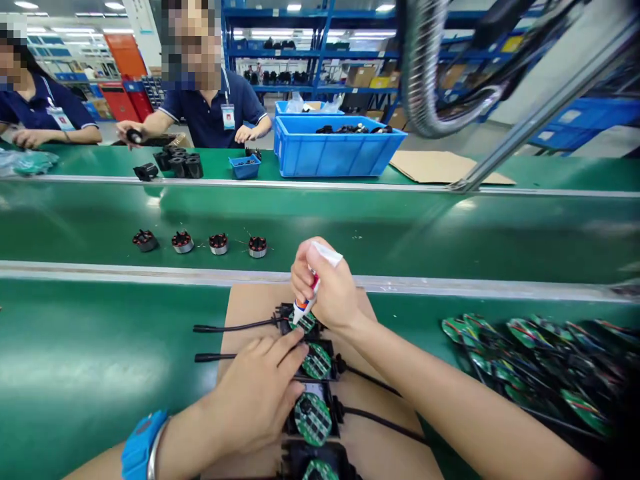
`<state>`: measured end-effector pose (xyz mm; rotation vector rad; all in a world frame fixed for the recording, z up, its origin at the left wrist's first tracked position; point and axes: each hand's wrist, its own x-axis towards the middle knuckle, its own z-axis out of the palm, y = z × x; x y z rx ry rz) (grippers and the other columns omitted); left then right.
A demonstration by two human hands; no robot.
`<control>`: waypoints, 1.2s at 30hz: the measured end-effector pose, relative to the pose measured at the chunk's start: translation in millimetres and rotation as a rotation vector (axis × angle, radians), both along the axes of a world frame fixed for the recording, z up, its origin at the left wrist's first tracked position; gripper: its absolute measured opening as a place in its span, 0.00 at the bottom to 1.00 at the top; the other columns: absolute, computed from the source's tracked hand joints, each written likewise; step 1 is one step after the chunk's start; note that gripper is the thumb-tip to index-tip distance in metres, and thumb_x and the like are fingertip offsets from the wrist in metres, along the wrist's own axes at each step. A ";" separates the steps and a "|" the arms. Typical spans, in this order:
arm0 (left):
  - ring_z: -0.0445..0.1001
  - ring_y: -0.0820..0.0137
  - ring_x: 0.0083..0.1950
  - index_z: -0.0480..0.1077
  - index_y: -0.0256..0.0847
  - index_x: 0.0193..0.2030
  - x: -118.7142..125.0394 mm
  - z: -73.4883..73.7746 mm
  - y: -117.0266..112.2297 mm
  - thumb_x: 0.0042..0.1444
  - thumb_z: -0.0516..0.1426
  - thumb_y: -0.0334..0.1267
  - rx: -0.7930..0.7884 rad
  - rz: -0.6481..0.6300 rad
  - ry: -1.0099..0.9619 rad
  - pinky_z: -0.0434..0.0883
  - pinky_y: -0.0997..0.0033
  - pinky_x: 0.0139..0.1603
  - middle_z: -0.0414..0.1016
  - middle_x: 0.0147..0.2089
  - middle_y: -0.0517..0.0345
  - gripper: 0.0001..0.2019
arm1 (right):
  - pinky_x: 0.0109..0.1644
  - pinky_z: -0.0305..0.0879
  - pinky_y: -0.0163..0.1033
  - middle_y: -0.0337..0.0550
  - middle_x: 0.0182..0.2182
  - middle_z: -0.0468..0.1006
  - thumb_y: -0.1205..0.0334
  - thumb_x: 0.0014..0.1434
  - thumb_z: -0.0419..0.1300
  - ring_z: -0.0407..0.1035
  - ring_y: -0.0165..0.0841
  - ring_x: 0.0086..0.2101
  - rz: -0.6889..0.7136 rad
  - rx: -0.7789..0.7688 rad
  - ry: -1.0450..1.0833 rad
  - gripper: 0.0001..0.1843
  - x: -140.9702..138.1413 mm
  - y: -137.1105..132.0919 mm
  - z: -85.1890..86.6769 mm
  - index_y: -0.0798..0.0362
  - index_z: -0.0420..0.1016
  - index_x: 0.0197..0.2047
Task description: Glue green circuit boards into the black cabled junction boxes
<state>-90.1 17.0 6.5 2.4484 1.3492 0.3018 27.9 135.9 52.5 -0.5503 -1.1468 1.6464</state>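
Observation:
A white glue tube (306, 301) with red and blue print is wrapped in the fingers of my right hand (327, 283). Its nozzle points down at the round green circuit board (301, 323) on the farthest black housing. My left hand (260, 383) lies with its fingers stretched out over the row, the tips close to that board and to a second circuit board (317, 361). Nearer to me sit a third circuit board (313, 419) and a partly cut-off fourth. Black cables run out from the housings on both sides. Brown cardboard (250, 300) lies beneath them.
A pile of wired circuit boards (530, 360) lies at right. Across a metal rail, several motor stators (219, 244) stand on a green belt. Beyond are a blue bin (335, 147), black parts (180, 163) and two people. A hose (425, 73) hangs at upper right.

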 end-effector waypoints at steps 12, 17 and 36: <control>0.66 0.58 0.59 0.59 0.38 0.64 -1.0 -5.7 -1.9 0.66 0.47 0.42 0.039 -0.010 0.004 0.68 0.55 0.57 0.57 0.69 0.52 0.22 | 0.13 0.46 0.28 0.26 0.13 0.53 0.44 0.57 0.61 0.46 0.21 0.13 0.036 0.128 -0.067 0.23 -10.4 7.7 -14.5 0.52 0.59 0.24; 0.67 0.57 0.58 0.60 0.37 0.63 -1.5 -7.2 -1.7 0.66 0.48 0.41 0.076 -0.015 0.000 0.69 0.55 0.55 0.58 0.68 0.51 0.21 | 0.13 0.45 0.28 0.26 0.13 0.52 0.45 0.58 0.60 0.45 0.21 0.13 0.049 0.127 -0.081 0.23 -6.6 6.9 -12.0 0.51 0.58 0.24; 0.67 0.57 0.58 0.58 0.36 0.64 -2.7 -9.0 -2.6 0.65 0.48 0.38 0.080 -0.037 0.014 0.68 0.53 0.56 0.59 0.68 0.48 0.21 | 0.13 0.45 0.28 0.27 0.14 0.52 0.46 0.58 0.61 0.45 0.20 0.13 -0.023 0.148 -0.108 0.23 17.8 4.5 -5.7 0.51 0.57 0.24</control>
